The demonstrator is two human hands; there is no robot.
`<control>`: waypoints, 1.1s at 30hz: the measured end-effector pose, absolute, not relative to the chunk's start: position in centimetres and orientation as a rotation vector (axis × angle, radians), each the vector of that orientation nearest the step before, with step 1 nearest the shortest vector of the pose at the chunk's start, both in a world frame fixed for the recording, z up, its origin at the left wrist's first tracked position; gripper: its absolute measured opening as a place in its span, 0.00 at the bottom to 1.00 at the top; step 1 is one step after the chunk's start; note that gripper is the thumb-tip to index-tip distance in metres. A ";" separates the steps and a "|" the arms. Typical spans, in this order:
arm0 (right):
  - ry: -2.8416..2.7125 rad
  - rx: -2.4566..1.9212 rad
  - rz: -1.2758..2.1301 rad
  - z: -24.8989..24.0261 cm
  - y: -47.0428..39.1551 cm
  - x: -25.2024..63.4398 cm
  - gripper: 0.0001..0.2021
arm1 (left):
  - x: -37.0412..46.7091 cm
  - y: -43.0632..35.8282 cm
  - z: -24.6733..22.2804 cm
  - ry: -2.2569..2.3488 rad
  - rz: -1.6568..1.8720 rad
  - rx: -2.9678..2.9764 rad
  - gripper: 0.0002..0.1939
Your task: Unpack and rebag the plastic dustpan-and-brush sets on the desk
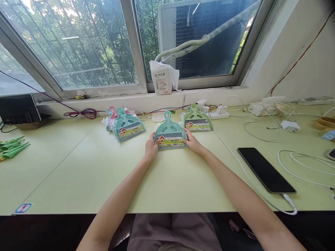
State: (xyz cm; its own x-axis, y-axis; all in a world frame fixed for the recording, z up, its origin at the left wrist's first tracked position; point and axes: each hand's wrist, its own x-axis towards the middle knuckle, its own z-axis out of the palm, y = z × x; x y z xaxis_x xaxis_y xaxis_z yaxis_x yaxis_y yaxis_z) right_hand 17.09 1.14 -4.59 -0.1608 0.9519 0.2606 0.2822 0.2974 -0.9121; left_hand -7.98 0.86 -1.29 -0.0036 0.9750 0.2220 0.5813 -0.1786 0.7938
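Observation:
A teal mini dustpan and brush set [170, 130] in clear plastic wrap with a yellow label is at the middle of the table, its handle pointing toward the window. My left hand [151, 147] grips its left edge, thumb on the front. On the opposite edge my right hand [193, 142] grips it the same way. Just behind and to the right lies a green dustpan set [197, 120], also wrapped. To the left, a pile of wrapped sets has a teal dustpan set [128, 126] on top and a pink one [112, 111] partly hidden beneath.
A black phone [265, 169] on a white charging cable [235, 164] lies at right, near more cables and a white adapter [290, 126]. Green rolled items [14, 148] and a dark screen [19, 108] are at far left. A white package [162, 82] stands on the sill.

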 end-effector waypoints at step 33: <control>-1.637 -1.909 0.161 -3.5 1.7 18.8 0.26 | -9.7 2.3 -1.5 1.697 1.180 1.659 0.27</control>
